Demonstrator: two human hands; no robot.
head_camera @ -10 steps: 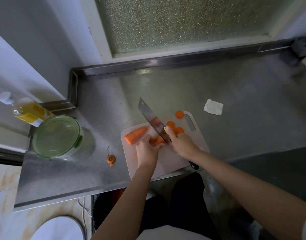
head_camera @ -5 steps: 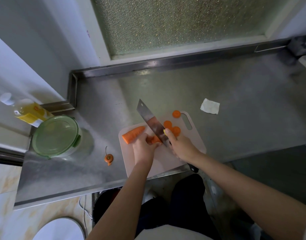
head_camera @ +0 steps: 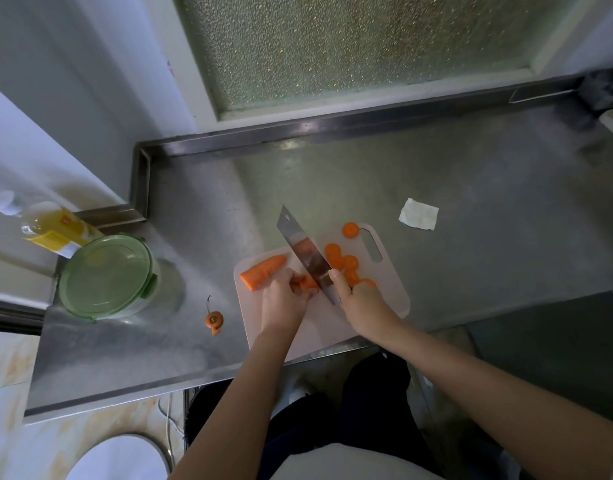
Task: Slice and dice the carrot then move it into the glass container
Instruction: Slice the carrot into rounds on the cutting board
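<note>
At the front edge of the bench (head_camera: 471, 271) lies the board (head_camera: 391, 289), with both hands at work over it. On the near side, the left hand (head_camera: 284, 299) curls its fingers over the carrot (head_camera: 263, 277) and pins it to the board. The right hand (head_camera: 363, 303) grips the knife (head_camera: 305, 254) by the handle, forefinger laid along the blade, which meets the carrot's right end just beside the left fingers. Slicing looks begun but less than half done. A few rounds (head_camera: 339, 261) lie touching one another right of the blade, and one more sits near the board's far corner, while a long piece of carrot left of the blade is uncut. No dicing shows yet: every cut piece is a whole round. Off the board's left edge, the trimmed top (head_camera: 214, 319) sits on the bench. Further left, at the bench's left edge, the container (head_camera: 107, 278) has its green lid on, so dicing, opening and moving all remain. Beyond the board lies a paper scrap (head_camera: 418, 214)
</note>
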